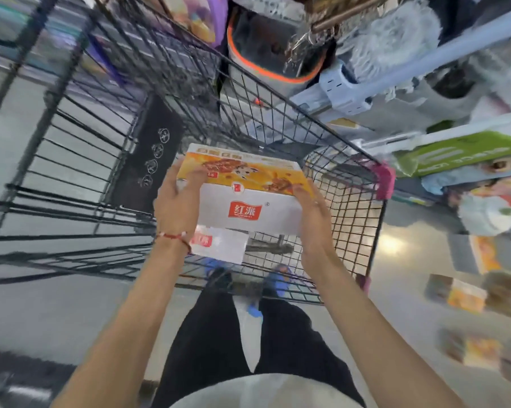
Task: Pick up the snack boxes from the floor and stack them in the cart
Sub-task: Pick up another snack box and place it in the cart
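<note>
Holding snack box [248, 201] just above cart [351, 213] by its short ends, with left hand [176, 207] and right hand [314, 222] each curled round an edge, thumb on top; probably light, stiff, slick-faced cardboard, so best clamped end to end and lowered flat.

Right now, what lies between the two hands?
A snack box, held between left hand and right hand over the cart, in the head view.
</note>
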{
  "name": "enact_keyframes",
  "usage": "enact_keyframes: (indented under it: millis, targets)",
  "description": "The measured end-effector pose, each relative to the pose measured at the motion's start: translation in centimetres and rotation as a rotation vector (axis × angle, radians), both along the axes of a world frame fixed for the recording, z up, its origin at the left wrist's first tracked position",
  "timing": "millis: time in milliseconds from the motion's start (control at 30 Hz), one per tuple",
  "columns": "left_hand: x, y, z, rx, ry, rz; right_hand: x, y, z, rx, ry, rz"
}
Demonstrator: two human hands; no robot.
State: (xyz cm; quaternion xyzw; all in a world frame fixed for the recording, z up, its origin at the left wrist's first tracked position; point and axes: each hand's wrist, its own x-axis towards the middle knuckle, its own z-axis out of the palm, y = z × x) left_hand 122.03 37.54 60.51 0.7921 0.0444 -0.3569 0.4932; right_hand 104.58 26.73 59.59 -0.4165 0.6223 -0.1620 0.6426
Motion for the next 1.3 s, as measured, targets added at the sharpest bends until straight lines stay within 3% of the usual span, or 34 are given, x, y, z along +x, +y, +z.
enact_keyframes:
  millis: [267,400,700,967,1300]
  targets:
    - [6.4,-2.4,-7.9,-0.012,0.057,-0.116,5.0,-1.6,-7.1,-0.032,-0.040,0.136]
    - [7.9,-3.7,-11.8,-0.022,0.071,-0.217,5.6,-2.2,-11.4,-0.061,-0.052,0.105]
    - [10.7,-5.1,-20.3,0.253,-0.066,-0.340,8.0,-2.6,-19.5,-0.036,0.182,0.091]
    - [10.7,-6.4,-22.4,0.522,-0.115,-0.498,9.1,-2.3,-21.1,-0.007,0.332,0.195]
    - [11.3,-4.3,-22.9,0.458,-0.071,-0.475,8.6,-1.0,-20.5,-0.021,0.357,0.285]
